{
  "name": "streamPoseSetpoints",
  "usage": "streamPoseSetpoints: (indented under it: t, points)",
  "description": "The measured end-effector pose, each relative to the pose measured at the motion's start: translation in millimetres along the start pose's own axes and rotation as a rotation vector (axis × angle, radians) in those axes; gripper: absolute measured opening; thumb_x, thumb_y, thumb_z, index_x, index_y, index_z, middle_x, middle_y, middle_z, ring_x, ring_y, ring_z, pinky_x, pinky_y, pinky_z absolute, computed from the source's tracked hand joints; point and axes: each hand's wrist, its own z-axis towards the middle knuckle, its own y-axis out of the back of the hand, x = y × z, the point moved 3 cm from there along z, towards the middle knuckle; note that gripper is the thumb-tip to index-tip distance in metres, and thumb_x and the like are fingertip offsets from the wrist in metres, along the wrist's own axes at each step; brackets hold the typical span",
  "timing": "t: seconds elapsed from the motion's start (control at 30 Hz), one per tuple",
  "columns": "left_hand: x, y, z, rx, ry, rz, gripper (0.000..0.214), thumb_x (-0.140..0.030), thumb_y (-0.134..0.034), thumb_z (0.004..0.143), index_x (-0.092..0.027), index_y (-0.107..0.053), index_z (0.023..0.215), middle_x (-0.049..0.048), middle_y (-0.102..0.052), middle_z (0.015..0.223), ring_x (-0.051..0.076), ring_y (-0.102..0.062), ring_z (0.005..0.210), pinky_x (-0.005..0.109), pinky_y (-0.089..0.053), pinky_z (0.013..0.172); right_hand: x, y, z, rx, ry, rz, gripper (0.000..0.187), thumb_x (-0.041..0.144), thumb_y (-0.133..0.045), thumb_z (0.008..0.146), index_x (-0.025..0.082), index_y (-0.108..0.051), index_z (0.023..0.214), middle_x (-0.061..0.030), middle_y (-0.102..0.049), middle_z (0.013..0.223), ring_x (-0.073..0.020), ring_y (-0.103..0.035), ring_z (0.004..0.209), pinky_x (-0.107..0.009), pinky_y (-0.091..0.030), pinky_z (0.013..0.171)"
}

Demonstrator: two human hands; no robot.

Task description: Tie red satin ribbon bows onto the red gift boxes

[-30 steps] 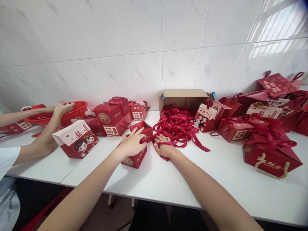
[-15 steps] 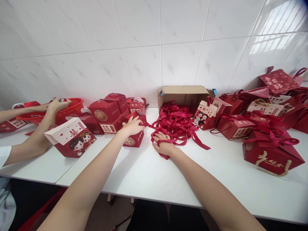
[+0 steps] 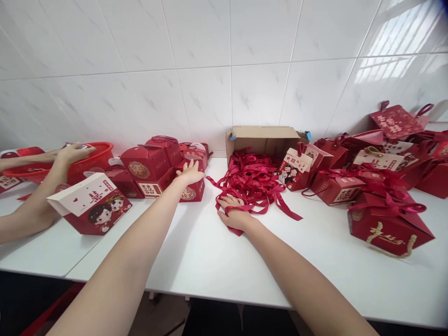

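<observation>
On white table (image 3: 210,256), left hand (image 3: 191,173): fingers spread over red box (image 3: 193,193), perhaps steadying it beside stacked boxes (image 3: 149,162).
Right hand (image 3: 233,213): laid on ribbon pile (image 3: 251,179); I can't tell whether fingers pinch any.
Cardboard box (image 3: 264,132): opening faces me, likely for easy ribbon access.

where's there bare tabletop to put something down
The white tabletop is bare between the left forearm and right forearm, toward the front edge, and right of the right forearm, in front of the rope-handled box. It's crowded along the back: stacked boxes, ribbon pile, gift boxes at right.
</observation>
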Motion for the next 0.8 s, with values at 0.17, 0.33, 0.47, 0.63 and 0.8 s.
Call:
streamPoseSetpoints:
  t: [0.17,0.33,0.47,0.63,0.8]
  points:
    - [6.2,-2.3,3.2,-0.044,0.012,-0.009,0.086,-0.058,-0.042,0.078,-0.026,-0.009,0.15,0.0082,0.003,0.159,0.035,0.004,0.144,0.062,-0.015,0.109,-0.4,-0.5,1.3,-0.003,-0.001,-0.002,0.05,0.036,-0.04,0.091,0.02,-0.042,0.139,-0.0073,-0.039,0.148,-0.025,-0.027,0.138,-0.046,-0.015,0.112]
    - [11.1,-4.3,-1.9,-0.053,0.01,-0.01,0.085,-0.059,-0.04,0.079,-0.027,-0.006,0.15,0.0073,0.005,0.159,0.035,0.006,0.144,0.061,-0.011,0.11,-1.0,-1.5,1.2,0.0,0.0,0.001,0.05,0.036,-0.039,0.092,0.019,-0.043,0.139,-0.0088,-0.038,0.148,-0.0259,-0.025,0.139,-0.046,-0.014,0.112]
    - [17.8,-2.9,-6.4,-0.027,0.024,-0.018,0.086,-0.054,-0.045,0.079,-0.025,-0.007,0.151,0.0104,0.003,0.159,0.036,0.002,0.144,0.063,-0.012,0.109,-0.8,-1.0,1.1,0.0,0.005,-0.001,0.049,0.035,-0.039,0.092,0.018,-0.044,0.137,-0.0085,-0.038,0.148,-0.0258,-0.023,0.14,-0.046,-0.015,0.112]
    - [26.6,6.6,-15.5,-0.06,-0.038,-0.047,0.094,-0.056,-0.053,0.075,-0.026,-0.007,0.15,0.0113,0.003,0.159,0.037,0.001,0.144,0.063,-0.016,0.107,-2.0,-1.3,2.0,0.006,0.012,0.0,0.048,0.035,-0.039,0.092,0.019,-0.045,0.137,-0.0088,-0.037,0.149,-0.026,-0.023,0.14,-0.046,-0.014,0.112]
    - [32.1,26.1,-35.9,-0.252,-0.205,-0.114,0.074,-0.056,-0.049,0.081,-0.027,-0.027,0.146,0.0062,-0.019,0.157,0.03,-0.018,0.142,0.046,-0.021,0.112,-2.9,-2.9,2.9,0.001,0.03,0.012,0.048,0.034,-0.039,0.092,0.016,-0.044,0.136,-0.0111,-0.036,0.149,-0.0271,-0.023,0.14,-0.048,-0.013,0.113]
